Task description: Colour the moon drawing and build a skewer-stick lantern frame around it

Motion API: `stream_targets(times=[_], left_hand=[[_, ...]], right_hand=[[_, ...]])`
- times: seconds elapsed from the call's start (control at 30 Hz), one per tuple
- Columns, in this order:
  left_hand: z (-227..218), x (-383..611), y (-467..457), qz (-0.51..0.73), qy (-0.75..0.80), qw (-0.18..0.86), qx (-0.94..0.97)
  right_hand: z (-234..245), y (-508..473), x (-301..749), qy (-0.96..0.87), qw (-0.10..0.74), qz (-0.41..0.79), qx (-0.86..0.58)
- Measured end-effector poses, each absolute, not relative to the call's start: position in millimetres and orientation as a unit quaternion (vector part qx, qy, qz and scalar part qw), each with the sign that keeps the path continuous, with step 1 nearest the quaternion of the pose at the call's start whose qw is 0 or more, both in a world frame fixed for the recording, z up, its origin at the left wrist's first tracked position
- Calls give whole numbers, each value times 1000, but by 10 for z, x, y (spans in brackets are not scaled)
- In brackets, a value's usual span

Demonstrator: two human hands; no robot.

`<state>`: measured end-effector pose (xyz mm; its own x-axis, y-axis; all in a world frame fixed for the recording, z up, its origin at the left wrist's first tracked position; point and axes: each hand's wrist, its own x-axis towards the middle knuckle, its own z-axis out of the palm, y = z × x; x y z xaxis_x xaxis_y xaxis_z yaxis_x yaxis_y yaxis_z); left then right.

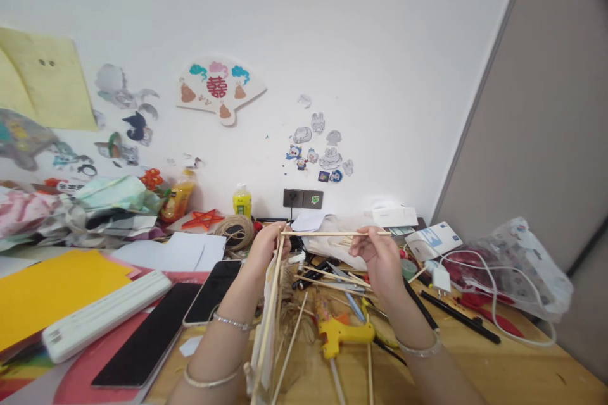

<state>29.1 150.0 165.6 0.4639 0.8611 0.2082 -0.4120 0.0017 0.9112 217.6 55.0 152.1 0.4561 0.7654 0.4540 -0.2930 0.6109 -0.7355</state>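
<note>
My left hand [264,252] is closed on the top corner of a frame of thin wooden sticks [269,316] that stands upright over the desk. My right hand [380,254] pinches a single wooden stick [332,233], held level between both hands, its left end meeting the frame's corner at my left fingers. Both wrists wear silver bangles. Below my hands lie loose sticks [327,278] and a yellow glue gun [342,331].
A roll of twine [236,230], two dark phones [216,290], a white power strip [102,315], yellow paper [52,291] and a red star [203,219] lie at left. A plastic bag [515,266], white charger cable [494,304] and black sticks [458,315] lie at right. Stickers cover the wall.
</note>
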Motion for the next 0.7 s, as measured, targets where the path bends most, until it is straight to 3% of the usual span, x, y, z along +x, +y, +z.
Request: stream_targets(times=[0.7], left_hand=[[1556, 321, 1589, 475, 208, 695, 497]], right_hand=[[1484, 609, 2197, -391, 796, 363, -286]])
